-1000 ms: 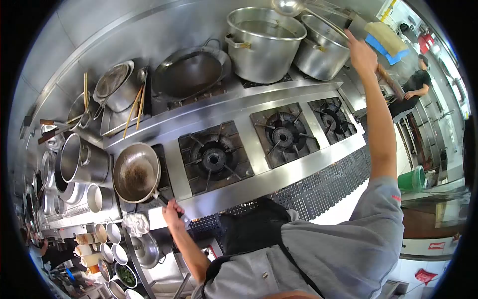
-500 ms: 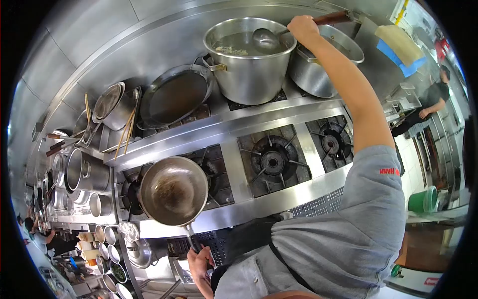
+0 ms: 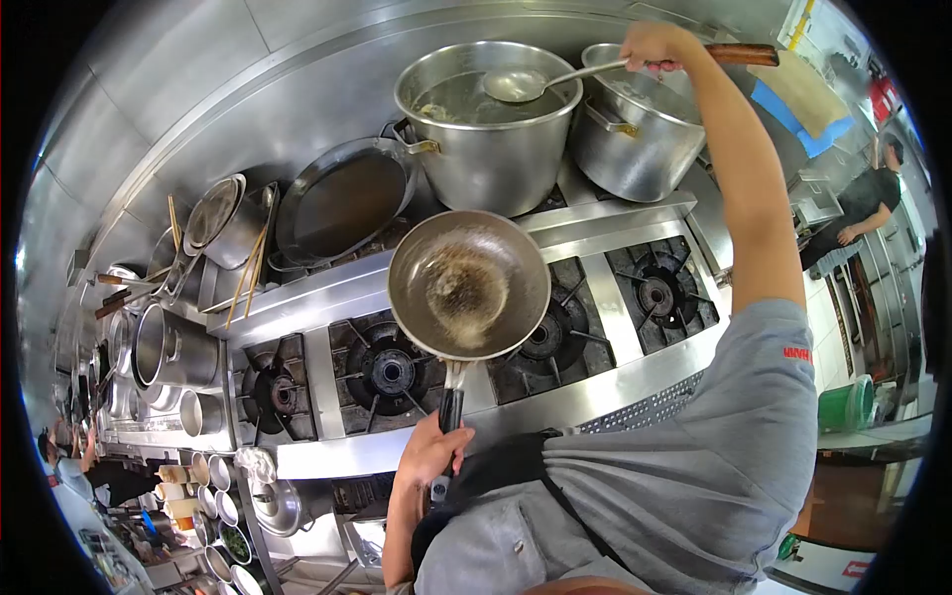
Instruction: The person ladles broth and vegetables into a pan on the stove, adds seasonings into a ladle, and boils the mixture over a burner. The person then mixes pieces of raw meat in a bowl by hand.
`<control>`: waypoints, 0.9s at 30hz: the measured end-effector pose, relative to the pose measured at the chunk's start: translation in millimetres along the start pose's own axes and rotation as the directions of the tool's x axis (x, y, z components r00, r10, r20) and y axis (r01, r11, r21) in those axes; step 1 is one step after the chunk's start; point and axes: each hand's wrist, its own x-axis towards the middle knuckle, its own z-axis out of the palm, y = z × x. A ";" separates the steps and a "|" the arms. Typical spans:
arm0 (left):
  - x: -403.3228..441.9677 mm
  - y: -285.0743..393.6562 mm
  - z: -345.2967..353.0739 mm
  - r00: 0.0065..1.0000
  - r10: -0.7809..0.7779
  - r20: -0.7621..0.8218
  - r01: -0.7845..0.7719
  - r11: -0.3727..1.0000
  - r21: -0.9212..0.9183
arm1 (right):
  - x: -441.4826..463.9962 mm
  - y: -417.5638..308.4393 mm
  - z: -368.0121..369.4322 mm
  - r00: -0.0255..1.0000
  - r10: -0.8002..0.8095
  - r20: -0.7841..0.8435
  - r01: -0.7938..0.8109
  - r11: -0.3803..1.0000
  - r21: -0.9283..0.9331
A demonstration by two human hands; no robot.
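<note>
My left hand is wrapped round the black handle of a frying pan. The pan hangs over the stove, below the large pot, and its inside shows a dark, browned patch. My right hand grips the shaft of a ladle with a wooden handle end. The ladle's bowl is over the mouth of the large pot, which holds cloudy liquid. Under my right hand stands a second pot.
Burners line the stove. Behind them sits a wide dark pan. Chopsticks, strainers and pots stand at the left, above containers. A person is at the far right, near a green bucket. More people are at the far left.
The frying pan has moved right and up from the left burners towards the large pot. My right hand has brought the ladle down from the upper right to the large pot's mouth.
</note>
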 end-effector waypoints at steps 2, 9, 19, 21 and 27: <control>9.0 13.6 1.4 0.998 0.023 0.057 -0.022 1.000 -0.006 | -26.8 -4.0 -15.0 1.000 0.002 -0.010 -0.002 1.000 -0.006; 22.5 50.6 15.2 0.976 0.047 0.211 -0.044 0.999 -0.017 | -109.7 7.6 -45.8 0.999 -0.041 0.006 0.040 0.992 0.121; 14.7 43.0 11.1 0.956 0.084 0.282 -0.062 0.994 -0.086 | -195.8 -20.8 52.3 0.985 -0.077 0.153 0.061 0.993 0.106; 11.3 40.3 7.5 0.959 0.056 0.277 -0.033 0.996 -0.085 | -186.7 -5.5 94.2 0.978 -0.120 0.170 0.111 0.992 0.062; 11.2 44.4 1.4 0.972 0.053 0.227 -0.041 0.998 -0.055 | -244.6 -67.2 119.6 0.947 -0.247 -0.206 0.102 0.838 -0.536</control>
